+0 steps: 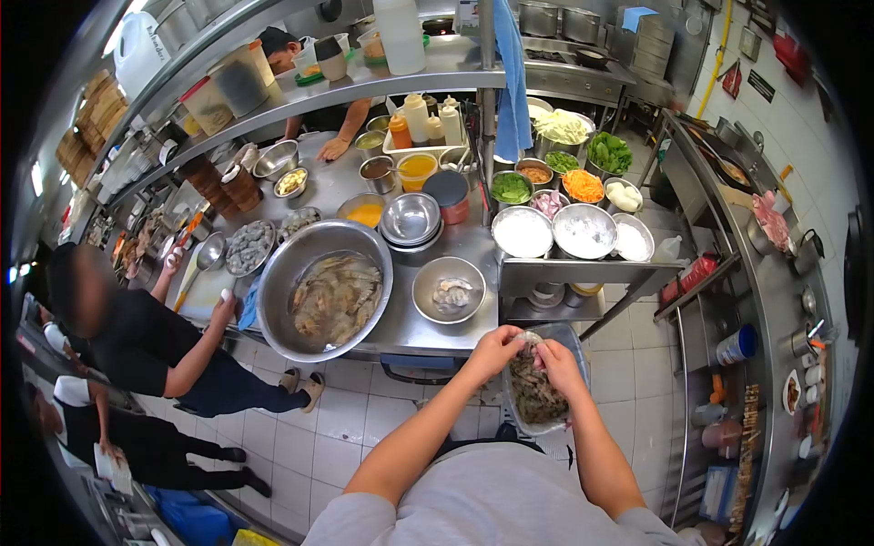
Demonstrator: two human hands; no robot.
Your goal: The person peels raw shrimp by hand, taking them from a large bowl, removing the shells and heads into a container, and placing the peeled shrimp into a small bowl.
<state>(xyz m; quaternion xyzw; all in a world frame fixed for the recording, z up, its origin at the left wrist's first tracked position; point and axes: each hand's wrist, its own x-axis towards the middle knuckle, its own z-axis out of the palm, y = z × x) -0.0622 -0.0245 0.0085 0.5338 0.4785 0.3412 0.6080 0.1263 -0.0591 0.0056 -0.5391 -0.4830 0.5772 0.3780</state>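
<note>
1. My left hand (492, 354) and right hand (558, 364) pinch one shrimp (529, 338) between them, maybe because it is slippery.
2. The shrimp is over a plastic bin (572, 335), just below the middle of the frame. I think that lets bits drop onto what look like shells (535, 397).
3. Left of the middle, a big steel basin (272, 305) holds unpeeled shrimp (335, 296). A smaller steel bowl (423, 289) has peeled shrimp (452, 295), probably to keep them apart.

Blue cloth (513, 91) hanging beside metal post (488, 45). Squeeze bottles (416, 118) standing close together. Shredded carrot (583, 186) near leafy greens (609, 153). Yellow pipe (718, 56) along wall (787, 118).
</note>
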